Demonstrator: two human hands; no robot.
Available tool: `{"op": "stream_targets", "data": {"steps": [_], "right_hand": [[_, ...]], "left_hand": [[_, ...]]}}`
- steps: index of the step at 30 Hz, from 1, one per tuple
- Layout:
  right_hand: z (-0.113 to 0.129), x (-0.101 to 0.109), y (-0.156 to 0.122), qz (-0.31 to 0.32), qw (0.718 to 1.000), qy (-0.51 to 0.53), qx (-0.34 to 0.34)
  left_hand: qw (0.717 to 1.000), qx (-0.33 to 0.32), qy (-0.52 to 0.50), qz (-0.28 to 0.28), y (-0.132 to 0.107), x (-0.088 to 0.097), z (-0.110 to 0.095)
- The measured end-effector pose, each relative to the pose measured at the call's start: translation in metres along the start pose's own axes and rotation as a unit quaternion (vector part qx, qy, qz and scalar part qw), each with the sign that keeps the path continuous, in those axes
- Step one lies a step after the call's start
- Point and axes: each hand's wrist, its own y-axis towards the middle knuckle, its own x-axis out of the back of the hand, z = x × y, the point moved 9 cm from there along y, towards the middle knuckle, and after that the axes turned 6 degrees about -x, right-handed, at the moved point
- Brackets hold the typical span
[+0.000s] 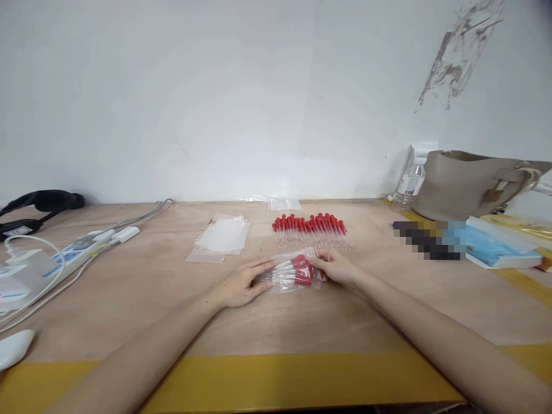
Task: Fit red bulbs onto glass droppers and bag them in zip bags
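A clear plastic bag [290,275] filled with red-capped glass droppers lies on the wooden table [172,299]. My left hand [242,283] rests flat on the bag's left end, fingers stretched out along it. My right hand [334,265] pinches the bag's right end near the red caps. Behind the bag lies a row of several loose red-capped droppers [311,227]. A stack of empty clear bags [222,237] sits to the back left of my hands.
A power strip with white cables [71,256] lies at the left, with a black strap [41,204] behind it. A beige handbag [468,184], a water bottle [410,187] and a blue packet [495,250] stand at the right. Yellow tape [276,376] marks the front edge.
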Motion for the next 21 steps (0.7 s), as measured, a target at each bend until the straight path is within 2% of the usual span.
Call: {"op": "stream_targets", "data": {"steps": [4, 7, 9, 11, 13, 15, 16, 18, 21], "right_hand": [[0.007, -0.004, -0.005, 0.009, 0.998, 0.052, 0.03], [0.006, -0.003, -0.004, -0.011, 0.993, 0.119, 0.022], [0.0, -0.004, -0.003, -0.014, 0.983, 0.183, -0.012], [-0.005, -0.012, -0.004, 0.003, 0.969, 0.239, -0.057], [-0.007, -0.023, -0.007, 0.027, 0.955, 0.278, -0.095], [-0.007, -0.036, -0.013, 0.056, 0.944, 0.3, -0.121], [-0.006, -0.043, -0.016, 0.072, 0.941, 0.305, -0.129], [-0.004, -0.056, -0.022, 0.11, 0.939, 0.297, -0.137], [-0.004, -0.072, -0.029, 0.172, 0.945, 0.243, -0.138]], "left_hand": [[0.998, 0.03, 0.001, -0.059, -0.002, 0.011, 0.005], [0.983, 0.122, -0.028, -0.137, -0.01, 0.025, 0.019], [0.964, 0.191, -0.132, -0.13, -0.014, 0.019, 0.027], [0.922, 0.244, -0.293, -0.066, -0.016, -0.002, 0.026], [0.856, 0.269, -0.441, -0.021, -0.016, -0.02, 0.015], [0.798, 0.27, -0.537, -0.036, -0.014, -0.026, 0.008], [0.778, 0.269, -0.565, -0.058, -0.012, -0.027, 0.007], [0.757, 0.261, -0.591, -0.103, -0.008, -0.026, 0.009], [0.757, 0.248, -0.58, -0.169, -0.003, -0.021, 0.017]]}}
